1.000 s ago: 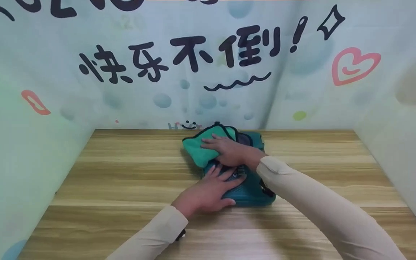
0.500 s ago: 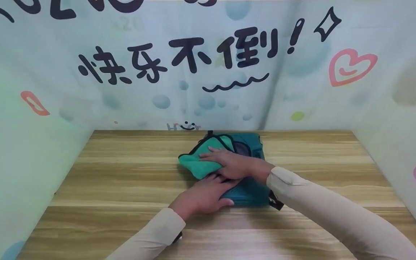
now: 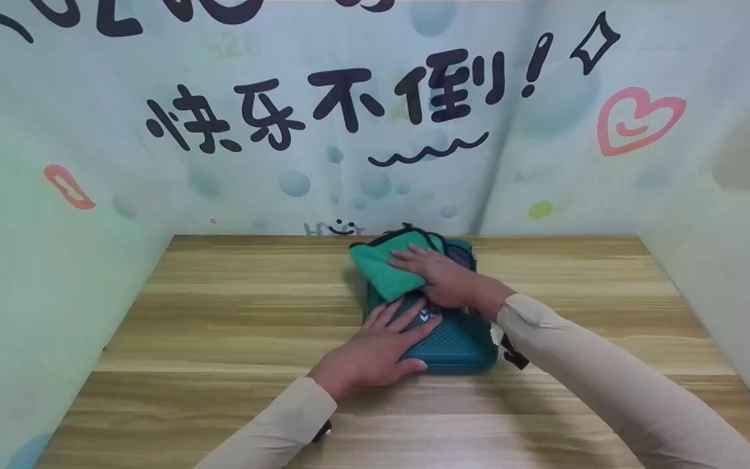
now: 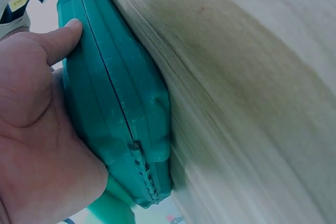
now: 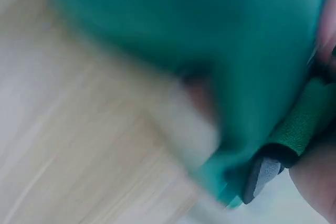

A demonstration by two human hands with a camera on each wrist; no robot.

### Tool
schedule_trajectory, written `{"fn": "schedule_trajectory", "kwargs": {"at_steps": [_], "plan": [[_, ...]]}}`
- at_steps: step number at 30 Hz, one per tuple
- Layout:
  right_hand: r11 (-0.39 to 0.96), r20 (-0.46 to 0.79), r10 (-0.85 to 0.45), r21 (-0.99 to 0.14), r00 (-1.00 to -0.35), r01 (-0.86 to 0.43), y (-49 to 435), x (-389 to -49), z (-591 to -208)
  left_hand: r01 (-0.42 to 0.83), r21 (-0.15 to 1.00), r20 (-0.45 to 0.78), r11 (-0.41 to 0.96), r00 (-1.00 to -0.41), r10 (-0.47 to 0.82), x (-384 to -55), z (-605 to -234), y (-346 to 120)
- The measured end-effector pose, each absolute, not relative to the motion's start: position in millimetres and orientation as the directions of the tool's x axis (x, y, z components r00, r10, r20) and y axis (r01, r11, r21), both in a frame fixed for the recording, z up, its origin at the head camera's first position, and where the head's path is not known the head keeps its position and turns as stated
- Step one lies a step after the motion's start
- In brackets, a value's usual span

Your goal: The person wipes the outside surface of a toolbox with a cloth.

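A teal hard case (image 3: 459, 345) with a textured lid lies flat on the wooden table. My left hand (image 3: 381, 352) rests on its near left part with spread fingers; in the left wrist view the thumb (image 4: 68, 32) touches the side of the case (image 4: 123, 72), above the seam line. Farther back, my right hand (image 3: 440, 277) presses a green cloth (image 3: 388, 260) with black edging against the lid, its fingers fairly straight on top. The folded cloth and the right hand cover the far part of the lid. Blur softens much of the right wrist view, where the case (image 5: 173, 19) fills the top.
The wood-grain table (image 3: 232, 312) extends around the case. A printed fabric backdrop (image 3: 251, 189) rises directly behind the table's far edge, with fabric walls at left and right. A dark strap end (image 3: 515, 355) hangs by the right sleeve.
My right hand and the cloth have slid toward me, then back away and to the right over the lid. The left hand stays on the case in nearly the same place.
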State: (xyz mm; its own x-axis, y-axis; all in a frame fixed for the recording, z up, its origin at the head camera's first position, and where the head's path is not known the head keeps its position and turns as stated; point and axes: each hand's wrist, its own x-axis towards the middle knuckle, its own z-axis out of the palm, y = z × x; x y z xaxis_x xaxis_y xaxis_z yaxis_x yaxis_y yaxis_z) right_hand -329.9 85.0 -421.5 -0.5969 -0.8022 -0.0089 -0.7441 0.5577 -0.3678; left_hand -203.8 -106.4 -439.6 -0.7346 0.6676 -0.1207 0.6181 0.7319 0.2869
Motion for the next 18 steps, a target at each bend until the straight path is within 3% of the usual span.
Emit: {"fn": "schedule_trajectory", "kwargs": {"at_steps": [7,18], "plan": [[0.677,0.018,-0.692,-0.333,-0.722,-0.657,112.4,-348.2,-425.4,0.601,0.324,-0.124,0.731,-0.739,0.662,-201.2,-440.0,-108.1],[0.739,0.025,-0.599,-0.367,-0.8,-0.565,114.7,-359.0,-422.7,0.567,0.522,-0.091,0.638,-0.706,0.702,-204.0,-436.5,-129.2]]}}
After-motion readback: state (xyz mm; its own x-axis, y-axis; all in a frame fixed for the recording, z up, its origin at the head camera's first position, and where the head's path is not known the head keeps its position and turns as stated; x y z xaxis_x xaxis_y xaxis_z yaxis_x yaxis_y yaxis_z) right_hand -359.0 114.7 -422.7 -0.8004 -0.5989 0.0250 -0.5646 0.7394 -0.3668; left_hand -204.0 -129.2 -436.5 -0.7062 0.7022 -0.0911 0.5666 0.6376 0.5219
